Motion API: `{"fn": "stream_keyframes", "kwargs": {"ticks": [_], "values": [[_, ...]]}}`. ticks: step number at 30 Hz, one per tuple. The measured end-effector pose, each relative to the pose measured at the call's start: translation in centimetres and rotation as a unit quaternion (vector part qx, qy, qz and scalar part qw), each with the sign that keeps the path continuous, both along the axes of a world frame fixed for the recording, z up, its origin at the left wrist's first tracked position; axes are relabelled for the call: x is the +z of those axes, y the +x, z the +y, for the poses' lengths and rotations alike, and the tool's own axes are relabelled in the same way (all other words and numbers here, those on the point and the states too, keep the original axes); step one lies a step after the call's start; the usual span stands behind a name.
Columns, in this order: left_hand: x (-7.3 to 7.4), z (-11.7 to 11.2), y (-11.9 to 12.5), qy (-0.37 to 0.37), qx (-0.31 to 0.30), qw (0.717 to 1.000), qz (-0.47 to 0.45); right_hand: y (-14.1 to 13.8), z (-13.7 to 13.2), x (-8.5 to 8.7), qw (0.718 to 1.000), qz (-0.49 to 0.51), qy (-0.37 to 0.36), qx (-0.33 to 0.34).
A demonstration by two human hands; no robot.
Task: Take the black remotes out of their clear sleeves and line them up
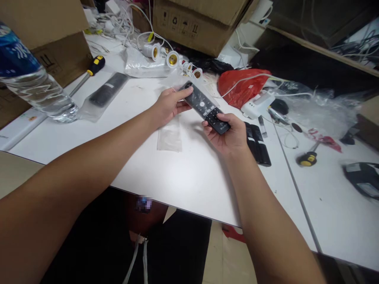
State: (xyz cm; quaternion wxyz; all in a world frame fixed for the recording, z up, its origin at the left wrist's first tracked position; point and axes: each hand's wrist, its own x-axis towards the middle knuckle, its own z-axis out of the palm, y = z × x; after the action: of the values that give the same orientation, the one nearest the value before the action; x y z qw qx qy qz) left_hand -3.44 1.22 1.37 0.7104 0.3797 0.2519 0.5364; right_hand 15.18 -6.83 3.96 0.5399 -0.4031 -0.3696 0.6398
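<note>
A black remote control (208, 112) is held slantwise above the white table, buttons facing up. My left hand (168, 106) grips its far end, the thumb on top and the fingers underneath. A clear plastic sleeve (173, 81) covers that end; how far down it reaches is hard to see. My right hand (232, 134) is closed around the near end, its thumb by the lower buttons. Below lies a flat clear sleeve (169, 137). Beside my right wrist are black remotes (261, 146), lying face down and partly hidden. Another bagged remote (109, 90) rests at the left.
A water bottle (38, 86) and a screwdriver (96, 65) stand and lie at left. White lamp sockets (172, 60), cardboard boxes (189, 23) and cables fill the back. A red bag (244, 85), power strip (258, 104) and second screwdriver (308, 158) are at right.
</note>
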Motion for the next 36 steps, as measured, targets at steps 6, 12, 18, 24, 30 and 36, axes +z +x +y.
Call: {"fn": "stream_keyframes", "kwargs": {"ticks": [6, 12, 18, 24, 30, 36], "values": [[-0.2, 0.0, 0.2, 0.011, -0.003, 1.000, -0.009, 0.0, 0.6, -0.3, 0.998, 0.004, -0.033, -0.054], [-0.4, 0.2, 0.2, 0.011, -0.018, 1.000, -0.005, -0.3, 0.5, -0.6, 0.994, -0.032, -0.037, -0.093], [-0.5, 0.2, 0.4, -0.002, -0.042, 0.999, -0.007, -0.7, 0.9, -0.9, 0.990, -0.034, -0.030, -0.131], [-0.5, -0.1, 0.8, -0.011, -0.045, 0.999, -0.005, -0.4, 1.5, -1.3, 0.987, -0.007, -0.030, -0.158], [-0.6, -0.1, 1.0, -0.004, -0.047, 0.999, -0.006, -0.2, 1.3, -0.9, 0.987, -0.008, -0.015, -0.160], [-0.5, -0.4, 1.1, 0.012, -0.059, 0.998, -0.008, -0.1, 1.7, -1.4, 0.981, -0.030, -0.011, -0.190]]}}
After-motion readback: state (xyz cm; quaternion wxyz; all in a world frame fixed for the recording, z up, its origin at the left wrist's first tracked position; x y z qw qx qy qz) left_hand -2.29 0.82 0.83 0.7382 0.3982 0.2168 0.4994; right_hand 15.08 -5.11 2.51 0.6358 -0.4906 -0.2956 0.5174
